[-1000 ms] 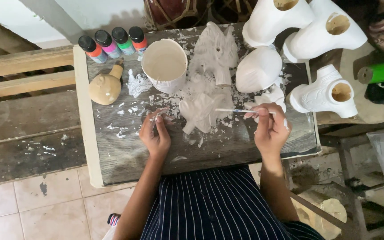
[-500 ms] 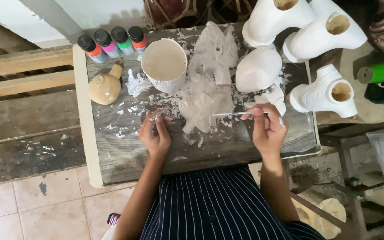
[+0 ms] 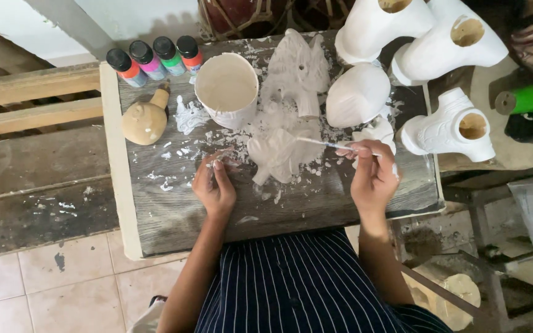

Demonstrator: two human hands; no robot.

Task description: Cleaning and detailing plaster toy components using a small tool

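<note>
At eleven o'clock on the worktop point(image 3: 174, 216) we see four small paint bottles point(image 3: 154, 58) in a row, black-capped, with orange, pink, green and red bodies. Just below them lies a tan gourd-shaped figure point(image 3: 145, 120), and at twelve o'clock stands a white cup point(image 3: 226, 88) of pale paint. White hollow casts point(image 3: 439, 43) crowd one to three o'clock, with a rounded white cast point(image 3: 358, 95) just beside our working piece.

The small white figurine point(image 3: 279, 154) lies at the centre amid white flecks, unpainted and chalky. Our left hand point(image 3: 215, 188) rests at its nine o'clock side, fingers curled; we cannot tell whether its grip holds anything. Our right hand point(image 3: 374, 176) has its grip pinched closed on a thin brush point(image 3: 322, 143), whose tip touches the figurine.
</note>
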